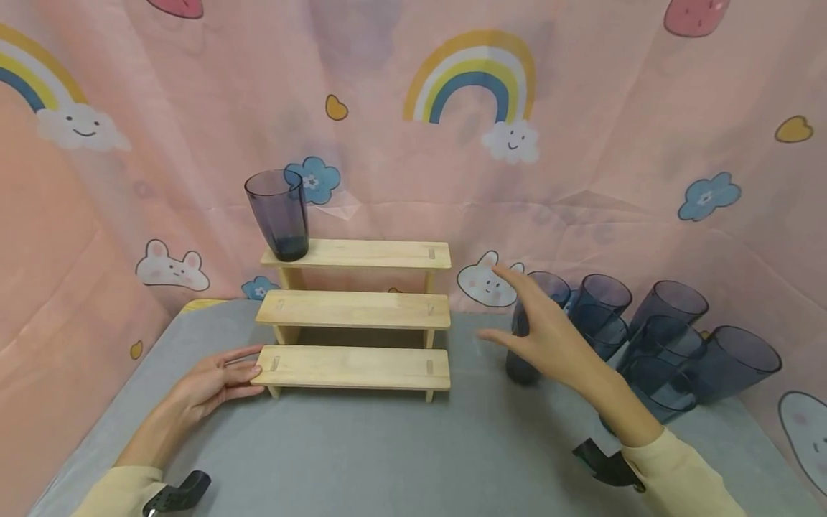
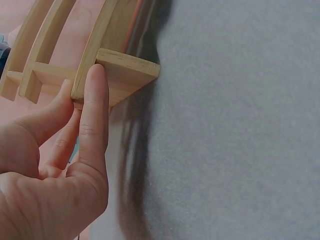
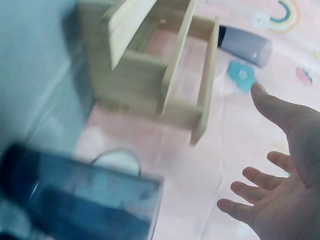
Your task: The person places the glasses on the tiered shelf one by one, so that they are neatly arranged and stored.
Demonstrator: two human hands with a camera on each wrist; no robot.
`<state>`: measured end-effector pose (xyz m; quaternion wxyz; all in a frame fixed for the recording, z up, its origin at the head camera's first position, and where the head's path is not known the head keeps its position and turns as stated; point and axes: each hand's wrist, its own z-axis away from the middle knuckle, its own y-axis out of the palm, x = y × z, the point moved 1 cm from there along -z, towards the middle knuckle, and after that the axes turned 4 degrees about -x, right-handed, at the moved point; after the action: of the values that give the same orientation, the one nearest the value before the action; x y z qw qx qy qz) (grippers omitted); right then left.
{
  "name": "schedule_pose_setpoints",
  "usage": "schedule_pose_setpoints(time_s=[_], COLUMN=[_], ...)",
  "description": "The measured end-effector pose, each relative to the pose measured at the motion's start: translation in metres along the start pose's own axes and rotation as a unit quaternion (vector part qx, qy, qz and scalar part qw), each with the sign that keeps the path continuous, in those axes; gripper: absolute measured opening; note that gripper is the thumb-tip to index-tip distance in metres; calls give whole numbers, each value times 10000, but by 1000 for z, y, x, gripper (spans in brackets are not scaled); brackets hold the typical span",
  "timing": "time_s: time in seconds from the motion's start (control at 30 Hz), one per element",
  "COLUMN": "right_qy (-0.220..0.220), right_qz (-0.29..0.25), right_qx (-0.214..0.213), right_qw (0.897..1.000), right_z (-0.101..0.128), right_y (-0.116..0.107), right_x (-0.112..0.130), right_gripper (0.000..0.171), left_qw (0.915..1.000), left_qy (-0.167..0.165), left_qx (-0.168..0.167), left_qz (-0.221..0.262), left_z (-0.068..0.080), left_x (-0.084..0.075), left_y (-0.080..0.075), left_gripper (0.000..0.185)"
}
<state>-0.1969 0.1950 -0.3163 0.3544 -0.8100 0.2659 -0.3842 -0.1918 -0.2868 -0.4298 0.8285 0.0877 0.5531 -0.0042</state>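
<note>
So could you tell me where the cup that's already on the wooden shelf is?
In the head view, the cup stands upright at the left end of the wooden shelf's top step.

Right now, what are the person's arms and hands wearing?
Both arms have pale cream long sleeves ending at the wrists. The left hand and right hand are bare, no gloves or rings visible. A small black device sits at each wrist.
</note>
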Motion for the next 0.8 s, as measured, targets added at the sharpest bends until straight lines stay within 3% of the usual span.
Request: schedule_pose_setpoints(time_s=[0.53, 0.8], right_qy=[1090, 1428], right_qz=[190, 213], right_qx=[-237, -515], right_qw=[9936, 9882], right_z=[78, 121], right_y=[-64, -80], right_x=[-72, -102], right_gripper=[99, 94], left_qw=[9998, 9998], left_qy=[48, 78], left_qx=[119, 130], left_qz=[123, 146], left_z=[0, 1], left_x=[1, 1], left_y=[-1, -2], left_gripper=[79, 81])
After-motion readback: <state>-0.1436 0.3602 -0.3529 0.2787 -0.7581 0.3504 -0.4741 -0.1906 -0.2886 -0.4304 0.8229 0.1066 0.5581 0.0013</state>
